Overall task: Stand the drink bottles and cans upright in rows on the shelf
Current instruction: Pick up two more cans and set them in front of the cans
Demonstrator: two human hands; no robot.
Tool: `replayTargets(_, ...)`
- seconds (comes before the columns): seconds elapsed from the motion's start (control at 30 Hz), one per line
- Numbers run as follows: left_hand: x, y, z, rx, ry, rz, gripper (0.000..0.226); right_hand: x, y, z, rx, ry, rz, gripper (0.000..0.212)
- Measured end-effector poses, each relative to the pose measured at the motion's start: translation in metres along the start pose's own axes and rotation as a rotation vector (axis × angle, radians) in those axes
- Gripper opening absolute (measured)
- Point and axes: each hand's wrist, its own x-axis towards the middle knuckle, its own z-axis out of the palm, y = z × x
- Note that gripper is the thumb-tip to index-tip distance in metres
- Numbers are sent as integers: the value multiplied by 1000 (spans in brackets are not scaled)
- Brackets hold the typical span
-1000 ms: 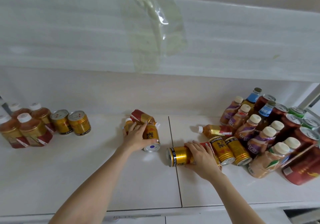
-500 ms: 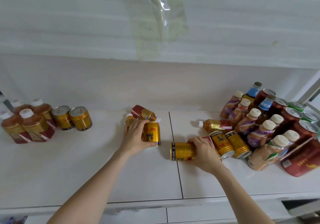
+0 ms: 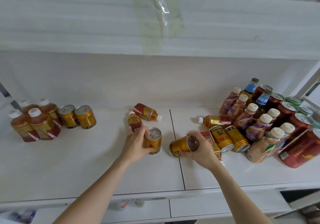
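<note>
Gold can (image 3: 153, 141) upright; open shelf (image 3: 69, 163) leftward.

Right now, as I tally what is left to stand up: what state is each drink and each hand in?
Left hand: grips the upright can.
Right hand: grips the tilted can.
Middle bottles: two, lying.
Right tea bottle: lying.
Cans by it: two, lying.
Left group: upright.
Nescafe bottles: upright.
Big red can: lying, it seems.
</note>
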Motion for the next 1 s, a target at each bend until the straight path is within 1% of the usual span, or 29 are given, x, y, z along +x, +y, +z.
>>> replayTargets(0.1, -3, 2, -1, -1, 4, -50, 65, 0, -7, 9, 82, 23, 25, 68)
replayTargets(0.23, -4, 9, 4, -63, -28, -160, 87, -1, -13, 24, 131, 5, 67, 68)
replayTargets(0.33, -4, 11, 8, -126, -12, -211, 76, -2, -12, 28, 155, -2, 80, 68)
replayTargets(0.4, -7, 10, 8, -170, -13, -250, 72, -5, -11, 28, 177, -8, 92, 70)
replayTargets(0.67, -26, 14, 3, -293, -88, -322, 69, -14, -15, 30, 177, 32, 120, 61)
replayTargets(1.0, -46, 14, -8, -322, -112, -337, 71, -30, -25, 33, 174, 68, 141, 62)
